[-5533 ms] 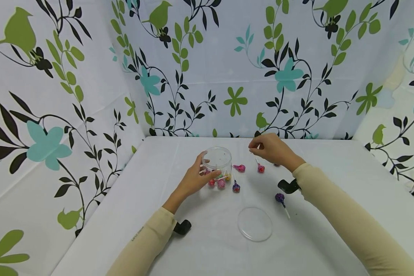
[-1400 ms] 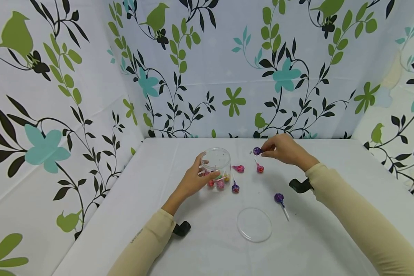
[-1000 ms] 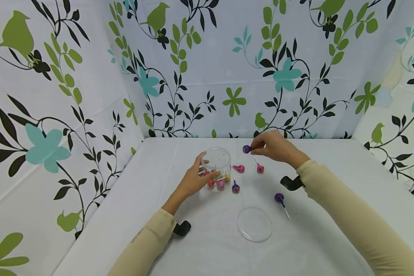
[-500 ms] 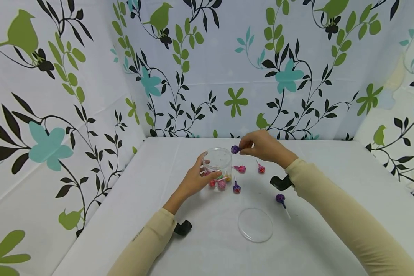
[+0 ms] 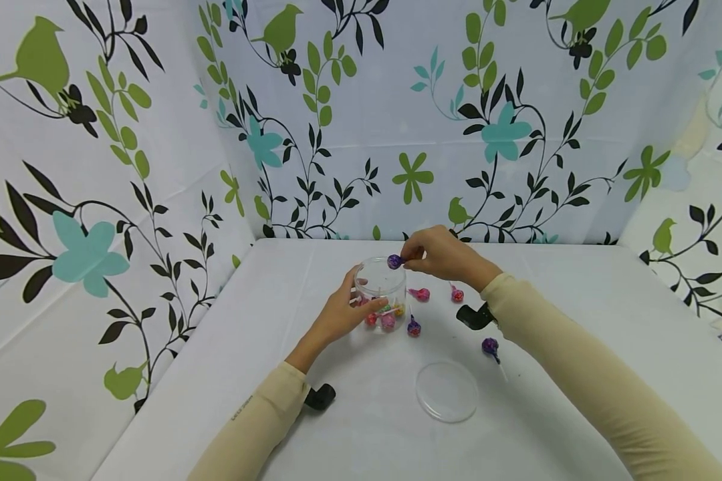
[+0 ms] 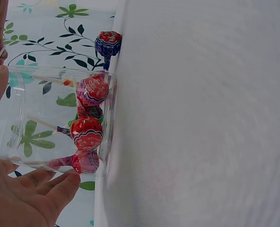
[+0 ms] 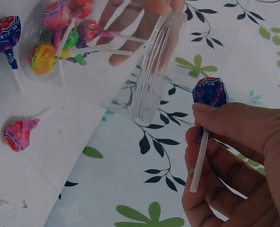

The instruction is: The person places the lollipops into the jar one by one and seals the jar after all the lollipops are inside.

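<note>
My left hand (image 5: 344,314) grips a clear plastic jar (image 5: 380,275) that stands upright on the table with its mouth uncovered. Inside, several wrapped lollipops (image 6: 87,133) in red, pink, green and yellow lie at the bottom. Between thumb and fingers my right hand (image 5: 442,256) pinches a purple-blue wrapped lollipop (image 7: 210,92) just below its head. In the head view that lollipop's head overlaps the right side of the jar's rim; the right wrist view shows it beyond the mouth, with its white stick pointing away from the head.
Loose on the white table (image 5: 361,414) lie a pink lollipop (image 5: 420,294), a red-pink one (image 5: 456,294), a blue-red one (image 5: 414,326) beside the jar and a purple one (image 5: 490,347) nearer me. The round clear lid (image 5: 446,392) lies flat in front.
My right hand first took hold of the purple-blue lollipop at the back of the table, then carried it left to the jar's rim. The left hand and jar have stayed in place.
</note>
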Motion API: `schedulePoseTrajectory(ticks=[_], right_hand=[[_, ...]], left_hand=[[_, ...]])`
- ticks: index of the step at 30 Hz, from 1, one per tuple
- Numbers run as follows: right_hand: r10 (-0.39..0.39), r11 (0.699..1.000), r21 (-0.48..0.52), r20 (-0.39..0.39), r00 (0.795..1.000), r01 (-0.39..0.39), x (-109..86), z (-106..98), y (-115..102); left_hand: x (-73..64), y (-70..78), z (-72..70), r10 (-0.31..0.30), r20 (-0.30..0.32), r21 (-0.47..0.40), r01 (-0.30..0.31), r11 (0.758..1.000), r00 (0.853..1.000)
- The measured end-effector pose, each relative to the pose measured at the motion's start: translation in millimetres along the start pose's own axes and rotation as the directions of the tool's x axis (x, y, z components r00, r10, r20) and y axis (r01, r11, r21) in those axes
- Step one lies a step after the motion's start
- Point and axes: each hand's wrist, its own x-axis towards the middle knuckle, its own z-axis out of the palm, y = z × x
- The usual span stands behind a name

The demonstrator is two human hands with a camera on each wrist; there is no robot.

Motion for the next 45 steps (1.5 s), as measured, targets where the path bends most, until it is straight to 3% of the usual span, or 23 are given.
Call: schedulePoseTrajectory(ticks=[14,22,29,36,45], right_hand=[[-0.083,0.997,0.0,0.021,0.996,0.083,10.6,17,-3],[-0.062,0.998,-0.006,0.027,0.998,0.062,14.5,23,-4],[-0.056,0.998,-0.009,0.095,0.994,0.057,13.9,20,-6],[-0.049,0.999,-0.007,0.037,0.998,0.049,4.1,14,2],[0.081,0.997,-0.005,-0.01,0.997,-0.081,-27.9,3,35]], left_hand=[[0.7,0.4,4.6,0.004,0.011,-0.016,-0.004,1.0,1.0],[2.0,1.0,5.8,0.009,0.02,-0.022,-0.009,1.0,1.0],[2.5,3.9,5.4,0.008,0.018,-0.009,-0.008,1.0,1.0],[1.4,3.9,3.0,0.004,0.007,0.009,-0.004,1.0,1.0],[0.2,1.5,-0.8,-0.001,0.001,0.026,0.001,1.0,1.0]])
